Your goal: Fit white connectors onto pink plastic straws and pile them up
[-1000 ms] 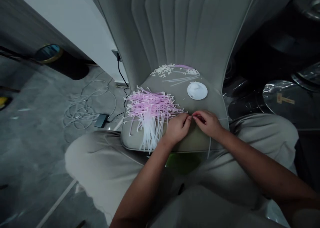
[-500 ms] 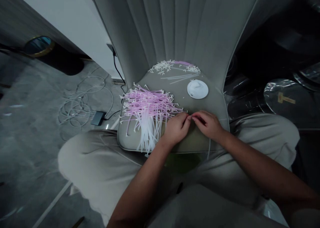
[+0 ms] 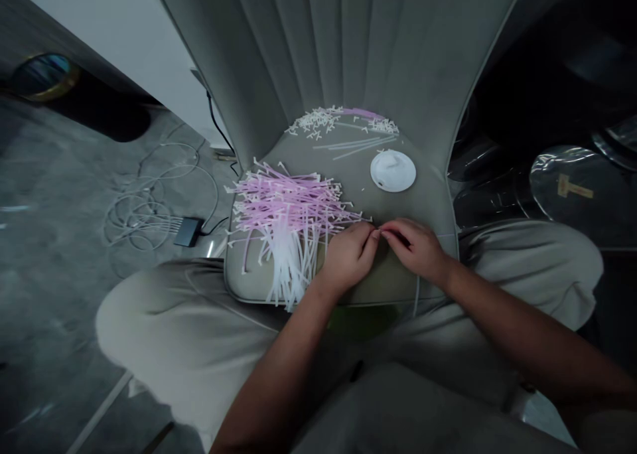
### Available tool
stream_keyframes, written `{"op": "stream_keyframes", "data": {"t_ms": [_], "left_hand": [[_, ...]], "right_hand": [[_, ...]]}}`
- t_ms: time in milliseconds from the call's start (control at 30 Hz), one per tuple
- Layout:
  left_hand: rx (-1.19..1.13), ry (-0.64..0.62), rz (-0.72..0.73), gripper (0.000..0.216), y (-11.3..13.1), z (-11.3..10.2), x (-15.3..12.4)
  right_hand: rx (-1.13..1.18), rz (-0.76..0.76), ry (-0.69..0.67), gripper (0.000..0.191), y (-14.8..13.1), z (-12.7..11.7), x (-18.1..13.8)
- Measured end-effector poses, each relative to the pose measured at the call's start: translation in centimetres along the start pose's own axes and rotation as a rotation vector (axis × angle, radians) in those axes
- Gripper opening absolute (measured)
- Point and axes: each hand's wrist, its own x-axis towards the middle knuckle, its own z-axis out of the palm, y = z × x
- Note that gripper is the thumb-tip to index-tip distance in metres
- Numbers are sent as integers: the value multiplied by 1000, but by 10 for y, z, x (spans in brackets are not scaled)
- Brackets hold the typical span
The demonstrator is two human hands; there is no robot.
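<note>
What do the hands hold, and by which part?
The left hand and right hand seem to pinch a thin strip between their fingertips; which part cannot be told.

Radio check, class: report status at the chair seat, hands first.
Left hand and right hand meeting at fingertips, any pinched piece too small to tell. Pink-and-white plastic strips heaped beside left hand. White plastic lid apart from hands.

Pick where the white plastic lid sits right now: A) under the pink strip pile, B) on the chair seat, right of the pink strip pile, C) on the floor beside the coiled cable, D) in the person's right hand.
B: the white plastic lid lies on the bare upholstered chair seat, apart from and to the right of the pink strip pile.
</note>
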Motion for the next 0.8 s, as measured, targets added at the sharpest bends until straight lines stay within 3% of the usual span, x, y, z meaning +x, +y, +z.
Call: {"op": "stream_keyframes", "data": {"t_ms": [800], "left_hand": [[-53, 72, -34, 29, -1, 0, -4]], "right_hand": [[34, 23, 43, 18, 8, 9, 3]]}}
